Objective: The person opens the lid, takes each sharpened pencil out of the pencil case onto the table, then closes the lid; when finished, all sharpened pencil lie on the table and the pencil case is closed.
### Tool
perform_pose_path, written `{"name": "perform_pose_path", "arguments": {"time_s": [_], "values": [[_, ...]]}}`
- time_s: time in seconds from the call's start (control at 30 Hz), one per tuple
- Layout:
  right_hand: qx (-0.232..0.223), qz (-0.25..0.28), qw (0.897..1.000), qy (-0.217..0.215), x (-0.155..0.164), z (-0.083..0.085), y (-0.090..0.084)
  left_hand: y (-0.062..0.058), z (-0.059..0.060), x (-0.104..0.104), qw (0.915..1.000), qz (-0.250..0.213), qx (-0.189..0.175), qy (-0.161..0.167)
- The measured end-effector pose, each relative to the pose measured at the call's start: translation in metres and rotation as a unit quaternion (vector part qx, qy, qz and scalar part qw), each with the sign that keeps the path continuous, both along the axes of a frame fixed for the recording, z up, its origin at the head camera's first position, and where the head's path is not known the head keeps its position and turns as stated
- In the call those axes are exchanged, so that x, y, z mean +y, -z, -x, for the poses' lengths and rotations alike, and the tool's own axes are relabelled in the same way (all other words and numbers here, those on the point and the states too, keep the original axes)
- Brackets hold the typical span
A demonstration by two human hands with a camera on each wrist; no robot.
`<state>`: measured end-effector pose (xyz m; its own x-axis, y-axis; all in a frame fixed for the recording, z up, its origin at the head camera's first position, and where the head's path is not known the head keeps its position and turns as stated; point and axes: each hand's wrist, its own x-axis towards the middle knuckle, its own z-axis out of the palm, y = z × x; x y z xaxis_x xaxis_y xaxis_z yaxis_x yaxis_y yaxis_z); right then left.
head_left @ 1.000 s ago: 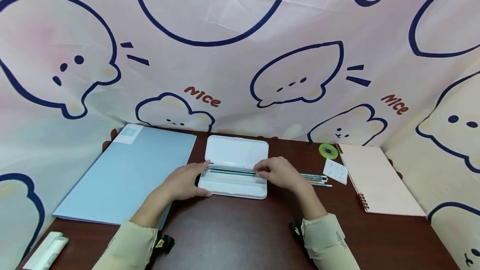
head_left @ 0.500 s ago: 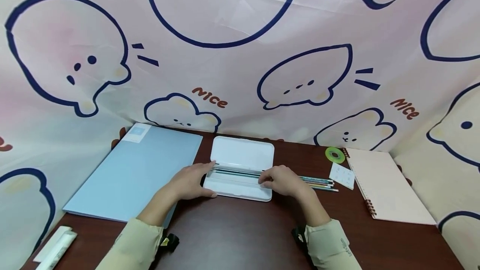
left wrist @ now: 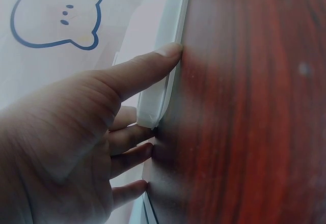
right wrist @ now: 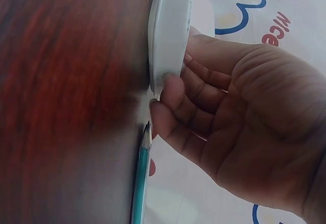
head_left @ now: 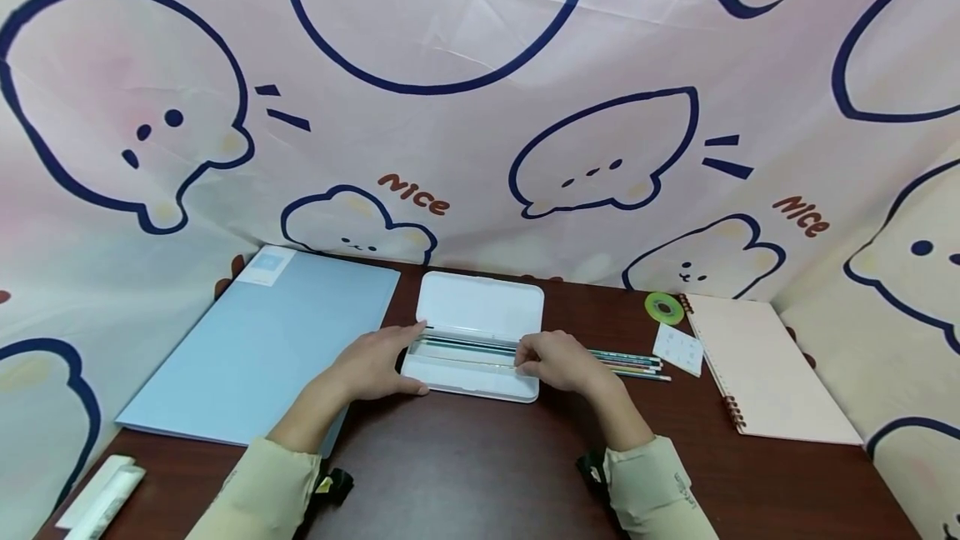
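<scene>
In the head view, what seems one more pencil, yellowish (head_left: 465, 363), newly shows in the white pencil case (head_left: 480, 307); left wrist: the left hand (left wrist: 76, 132) grips its end; right wrist: the right hand (right wrist: 234, 112) curls opposite, its hold hidden.

"What lies before you?"

"Your white case (head_left: 472, 382) sits open near the tabletop's (head_left: 465, 473) back edge, about midway along, its lid (head_left: 480, 305) swung back, away from you."

"And inside it?"

"You have slim teal and dark pencils (head_left: 465, 345) lying lengthwise by the hinge. The pale-gold line (head_left: 465, 362) in front of them is too thin for you to identify."

"Anything outside?"

"To your right, more pencils lie in a loose bundle (head_left: 637, 365) towards the back edge. In the right wrist view you see a teal one, its sharpened dark tip facing the case."
</scene>
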<state>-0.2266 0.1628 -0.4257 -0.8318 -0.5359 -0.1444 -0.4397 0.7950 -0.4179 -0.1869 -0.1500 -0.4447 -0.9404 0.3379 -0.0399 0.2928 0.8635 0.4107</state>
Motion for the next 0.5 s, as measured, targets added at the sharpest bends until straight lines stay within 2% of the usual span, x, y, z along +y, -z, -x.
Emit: {"name": "perform_pose_path", "arguments": {"time_s": [0.23, 0.5], "values": [[0.015, 0.011, 1.0, -0.01, 0.002, 0.0, -0.003, -0.001, 0.0, 0.0, 1.0, -0.001, 0.001, -0.001], [0.05, 0.052, 0.997, 0.006, 0.02, 0.002, -0.009, -0.002, 0.0, 0.0, 1.0, 0.001, 0.0, -0.002]]}}
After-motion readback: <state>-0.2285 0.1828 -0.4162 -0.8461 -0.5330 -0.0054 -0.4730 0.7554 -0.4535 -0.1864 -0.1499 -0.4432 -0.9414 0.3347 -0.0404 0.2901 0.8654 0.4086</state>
